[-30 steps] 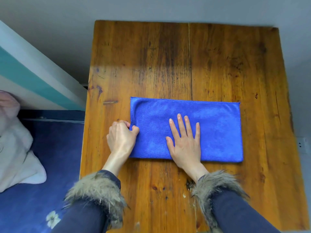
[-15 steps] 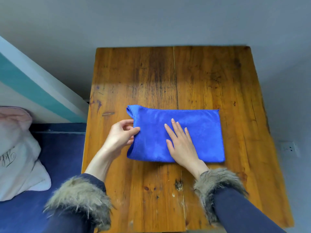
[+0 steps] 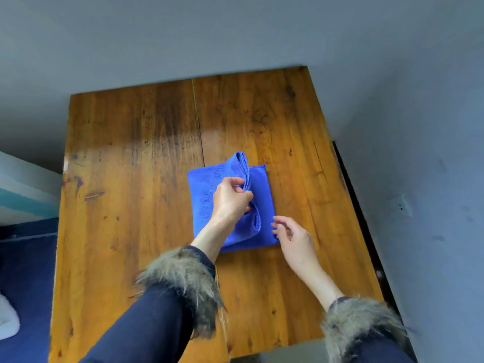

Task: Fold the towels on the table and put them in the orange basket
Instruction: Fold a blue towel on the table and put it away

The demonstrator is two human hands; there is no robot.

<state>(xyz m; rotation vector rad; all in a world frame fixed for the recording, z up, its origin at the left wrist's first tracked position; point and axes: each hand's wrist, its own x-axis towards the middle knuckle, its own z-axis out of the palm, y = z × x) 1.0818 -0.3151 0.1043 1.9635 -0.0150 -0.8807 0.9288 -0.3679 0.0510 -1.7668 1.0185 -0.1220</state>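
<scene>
A blue towel [image 3: 207, 195] lies on the wooden table [image 3: 125, 179], right of its middle, folded over on itself. My left hand [image 3: 230, 200] pinches the towel's folded-over edge and holds it raised above the lower layer, so the edge stands up in a wavy ridge. My right hand [image 3: 290, 237] hovers at the towel's near right corner with relaxed, slightly bent fingers, and holds nothing. No orange basket is in view.
A grey wall runs behind and to the right of the table, with a socket [image 3: 399, 205] on the right. A blue floor mat [image 3: 23, 271] and something white [image 3: 7, 320] lie to the left. Bare wood surrounds the towel.
My left hand has carried the towel's left edge over to the right, halving its width. My right hand has lifted off the towel and moved to its near right corner. The view has tilted.
</scene>
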